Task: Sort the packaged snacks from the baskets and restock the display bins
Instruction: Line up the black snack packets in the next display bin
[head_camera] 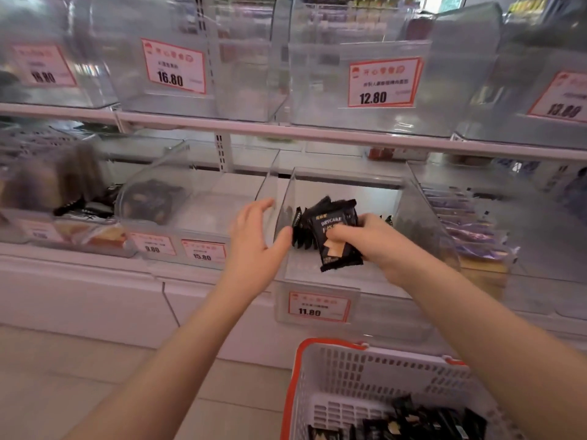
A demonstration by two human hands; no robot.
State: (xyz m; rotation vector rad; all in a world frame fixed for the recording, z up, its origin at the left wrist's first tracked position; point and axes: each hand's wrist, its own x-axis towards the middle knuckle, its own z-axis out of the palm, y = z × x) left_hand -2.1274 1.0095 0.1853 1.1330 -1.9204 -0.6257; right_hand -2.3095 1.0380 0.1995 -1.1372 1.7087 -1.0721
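My right hand (374, 241) grips a bunch of black "DRYCAKE" snack packets (333, 231) inside a clear display bin (317, 281) that carries an 11.80 price tag. My left hand (254, 239) is spread, fingers straight, at the bin's left wall, its thumb next to the packets. Below, a white basket with an orange rim (365, 376) holds more black packets (413, 420) of the same kind.
Clear bins line two shelves. The upper row (359, 87) shows tags 16.80 and 12.80. On the lower shelf, a bin to the left (190, 214) holds dark packets, and a bin to the right (476, 236) holds purple packets. The floor lies at lower left.
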